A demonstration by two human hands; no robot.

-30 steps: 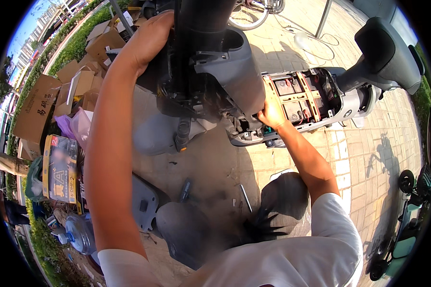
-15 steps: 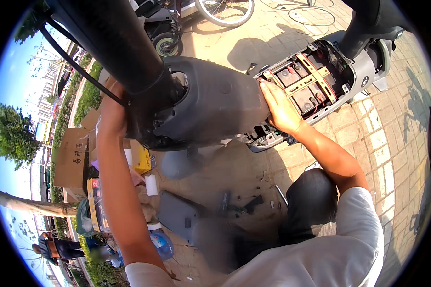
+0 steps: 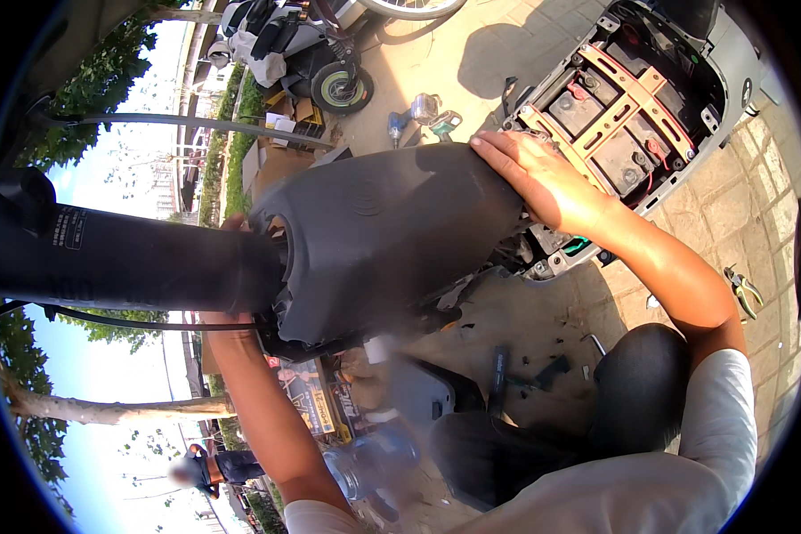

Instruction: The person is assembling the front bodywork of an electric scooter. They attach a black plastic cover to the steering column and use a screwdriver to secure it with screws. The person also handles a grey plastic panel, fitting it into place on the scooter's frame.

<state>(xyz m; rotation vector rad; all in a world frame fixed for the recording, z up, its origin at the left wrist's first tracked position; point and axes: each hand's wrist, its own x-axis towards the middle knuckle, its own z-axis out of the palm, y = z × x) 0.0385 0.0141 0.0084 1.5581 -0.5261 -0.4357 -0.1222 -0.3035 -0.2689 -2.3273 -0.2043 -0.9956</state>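
A dark grey plastic cover (image 3: 400, 222) of a scooter sits between my hands, with its front opening around the base of a black steering column (image 3: 142, 262). My right hand (image 3: 552, 182) lies on the cover's rear edge, fingers stretched out flat over its corner. My left hand (image 3: 230, 319) reaches around the column at the front end of the cover; most of its fingers are hidden behind the column. Right of the cover is the open scooter deck (image 3: 561, 262), with batteries (image 3: 627, 162) under an orange metal bracket (image 3: 618, 111).
Pliers (image 3: 744, 292) lie on the paving at the right. Beyond the cover are a cordless drill (image 3: 411, 117) and a small scooter wheel (image 3: 342, 87). Near my knee lie a dark tool (image 3: 498, 378) and small parts. A clear plastic bottle (image 3: 365, 463) stands by my left arm.
My view has shifted, and the steering column now lies more sideways across it. The cover appears further right and more level. My right hand is still at its rear edge.
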